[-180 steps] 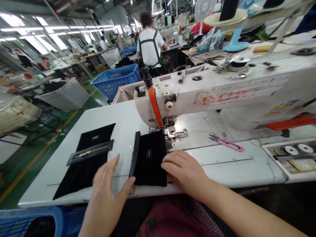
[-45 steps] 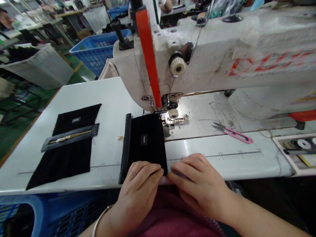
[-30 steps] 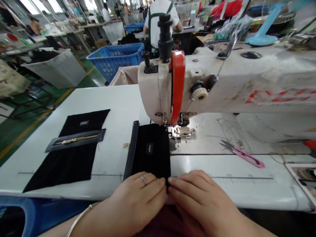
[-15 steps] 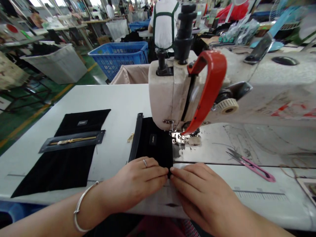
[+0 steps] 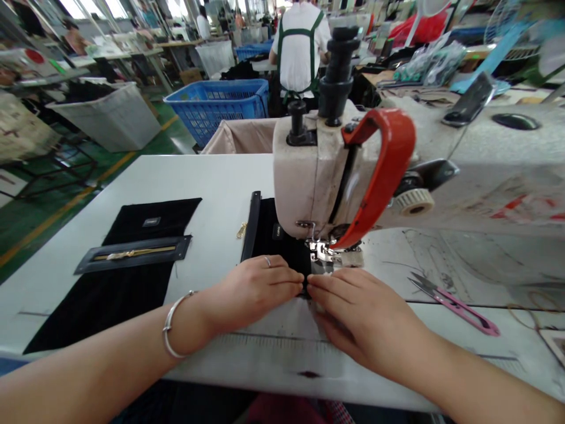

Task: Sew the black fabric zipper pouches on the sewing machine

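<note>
A black fabric piece (image 5: 269, 235) with a zipper strip along its left edge lies under the head of a white sewing machine (image 5: 397, 176), by the presser foot (image 5: 324, 253). My left hand (image 5: 251, 288) lies flat on the near end of the fabric, fingers together and pressing down. My right hand (image 5: 362, 312) rests beside it on the table, fingertips meeting the left hand's at the fabric's near right corner. Neither hand grips anything.
A second black fabric piece with a gold zipper (image 5: 123, 259) lies at the left on the white table (image 5: 212, 176). Pink thread snips (image 5: 459, 300) lie at the right. A blue basket (image 5: 220, 106) and a person in a white shirt (image 5: 300, 47) are beyond the table.
The fabric has slid away from me, further under the machine head, and both hands have followed it forward with fingertips kept together. The view has moved closer to the machine.
</note>
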Action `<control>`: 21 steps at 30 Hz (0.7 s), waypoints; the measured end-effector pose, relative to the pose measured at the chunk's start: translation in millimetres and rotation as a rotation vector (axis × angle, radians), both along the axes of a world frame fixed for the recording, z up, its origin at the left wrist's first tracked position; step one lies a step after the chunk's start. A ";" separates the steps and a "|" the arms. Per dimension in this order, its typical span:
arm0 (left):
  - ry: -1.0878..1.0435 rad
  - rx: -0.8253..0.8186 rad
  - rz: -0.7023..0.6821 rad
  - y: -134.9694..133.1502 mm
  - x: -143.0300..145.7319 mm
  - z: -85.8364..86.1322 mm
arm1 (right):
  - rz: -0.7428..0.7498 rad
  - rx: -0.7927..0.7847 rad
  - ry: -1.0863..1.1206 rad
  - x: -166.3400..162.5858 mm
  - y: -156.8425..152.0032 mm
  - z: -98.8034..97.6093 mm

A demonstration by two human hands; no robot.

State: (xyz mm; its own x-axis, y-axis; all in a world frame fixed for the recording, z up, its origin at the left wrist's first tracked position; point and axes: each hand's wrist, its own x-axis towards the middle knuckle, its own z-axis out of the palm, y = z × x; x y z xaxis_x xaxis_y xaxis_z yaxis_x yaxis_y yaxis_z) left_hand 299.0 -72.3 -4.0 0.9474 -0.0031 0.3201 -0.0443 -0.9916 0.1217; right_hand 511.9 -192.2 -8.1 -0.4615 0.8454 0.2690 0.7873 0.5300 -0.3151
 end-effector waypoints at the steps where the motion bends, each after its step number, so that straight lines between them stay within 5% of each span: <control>1: -0.002 0.008 -0.002 2.7 1.0 -0.9 | -0.008 0.009 -0.010 0.8 2.2 -0.2; 15: -0.095 0.117 0.087 35.8 16.1 -13.1 | -0.168 0.011 -0.116 7.3 28.3 -4.8; 21: -0.022 0.075 0.229 48.3 20.9 -21.7 | -0.216 0.023 -0.121 3.6 32.5 -8.2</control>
